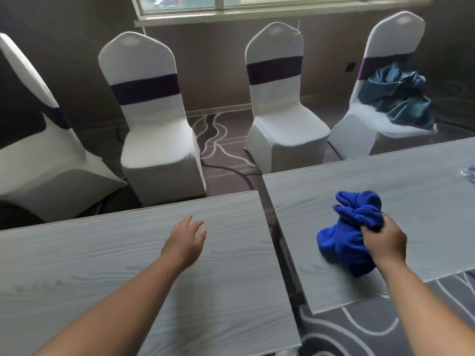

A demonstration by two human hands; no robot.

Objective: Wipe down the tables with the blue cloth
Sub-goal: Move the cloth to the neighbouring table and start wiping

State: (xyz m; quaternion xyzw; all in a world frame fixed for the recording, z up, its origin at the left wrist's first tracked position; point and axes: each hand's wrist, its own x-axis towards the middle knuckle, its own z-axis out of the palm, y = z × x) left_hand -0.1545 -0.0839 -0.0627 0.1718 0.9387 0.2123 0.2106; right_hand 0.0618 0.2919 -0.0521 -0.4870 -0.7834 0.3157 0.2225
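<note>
Head view: two pale wood-grain tables fill the lower frame, the left table [77,253] and the right table [385,176], with a narrow gap between them. White-covered chairs [154,140] with dark bands line the upper frame. The one at upper right holds crumpled teal fabric [401,96]. At centre right, the right hand [383,242] grips the bunched blue cloth [344,242] on the right table. The left hand [186,240], fingers relaxed and straight, reaches over the left table.

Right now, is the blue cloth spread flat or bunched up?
Bunched up: the blue cloth is a crumpled heap, gripped by the right hand.
</note>
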